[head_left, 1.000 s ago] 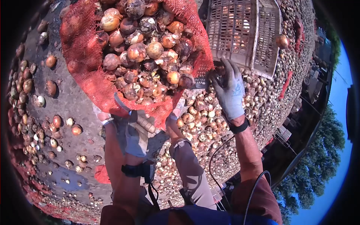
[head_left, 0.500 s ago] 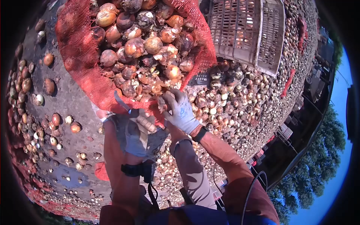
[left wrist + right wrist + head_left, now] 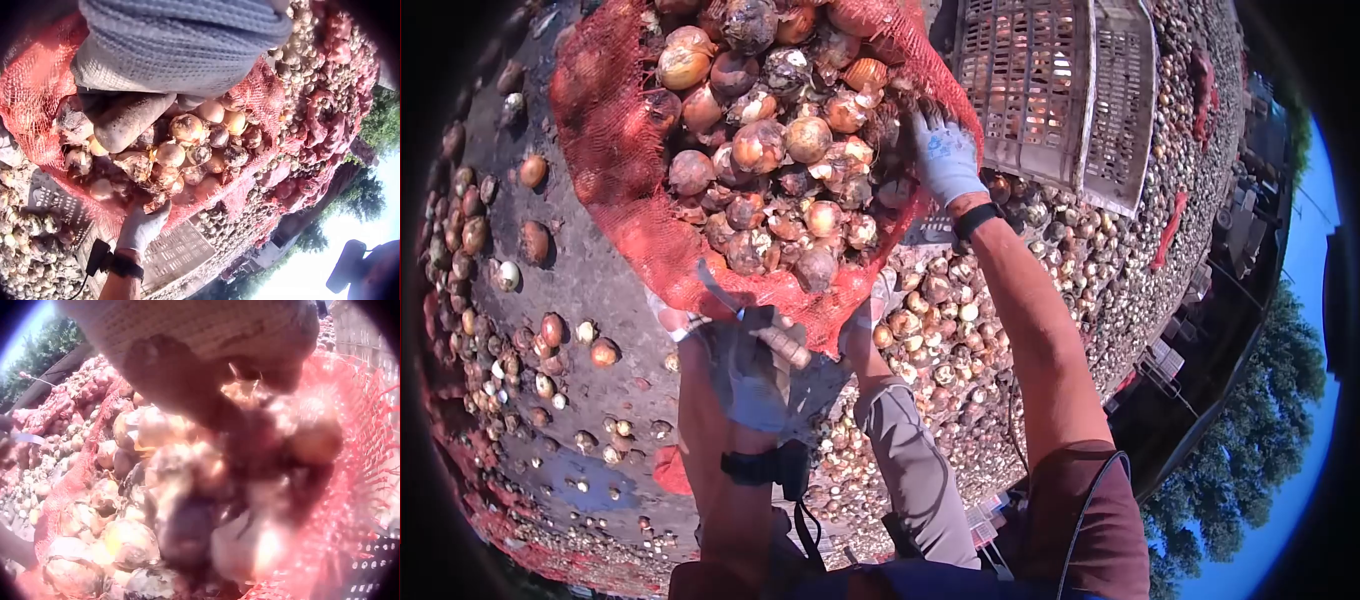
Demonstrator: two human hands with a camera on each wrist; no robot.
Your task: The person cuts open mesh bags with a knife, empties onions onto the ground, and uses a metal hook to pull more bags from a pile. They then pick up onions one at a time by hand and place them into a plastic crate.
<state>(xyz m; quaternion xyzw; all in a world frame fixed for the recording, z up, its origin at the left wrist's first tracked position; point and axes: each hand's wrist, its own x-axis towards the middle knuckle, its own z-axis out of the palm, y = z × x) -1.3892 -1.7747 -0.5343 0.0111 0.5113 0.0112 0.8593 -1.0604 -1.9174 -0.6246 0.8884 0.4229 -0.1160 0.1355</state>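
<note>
A red mesh bag (image 3: 625, 215) full of onions (image 3: 758, 146) stands open in front of me. My gloved left hand (image 3: 750, 385) grips a knife (image 3: 718, 288) by its light, rounded handle, at the near edge of the bag. The knife's curved blade points away over the mesh. Reaching in at the bag's right side, my gloved right hand (image 3: 946, 150) has its fingertips down among the onions. In the right wrist view its thumb and fingers stand apart over the onions, dark and blurred.
A pale slatted plastic crate (image 3: 1025, 90) lies right of the bag. Small onions (image 3: 940, 300) cover the ground on the right, and loose onions (image 3: 605, 352) are scattered to the left. The person's legs (image 3: 910, 460) flank the bag's near side.
My right hand came from outside the bag on the right to its near edge, let go of an onion there, then moved to the bag's right side. The left hand keeps the knife.
</note>
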